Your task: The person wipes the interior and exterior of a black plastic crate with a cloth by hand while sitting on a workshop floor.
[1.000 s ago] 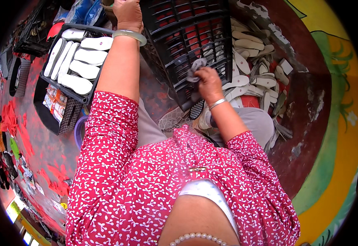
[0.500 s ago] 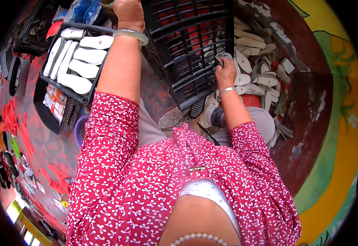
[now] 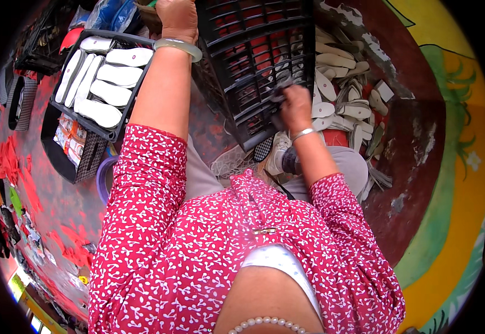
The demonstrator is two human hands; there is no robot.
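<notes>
Head | red-blotched floor [image 3: 59, 195] | painted wall [image 3: 455, 195] | black crate [image 3: 243, 114] | blurred grey cloth [image 3: 280, 89], probably

Left hand [image 3: 177, 20] partly beyond top edge

A black slatted crate [image 3: 253, 32] is tilted; a crumpled grey cloth [image 3: 279, 91] lies against its lower right slats.

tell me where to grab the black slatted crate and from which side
Probably the black slatted crate is best gripped by its lower bar, coming from the near side: that solid edge lies nearest and looks sturdier than the open slats, where the right hand holds a grey cloth.
</notes>
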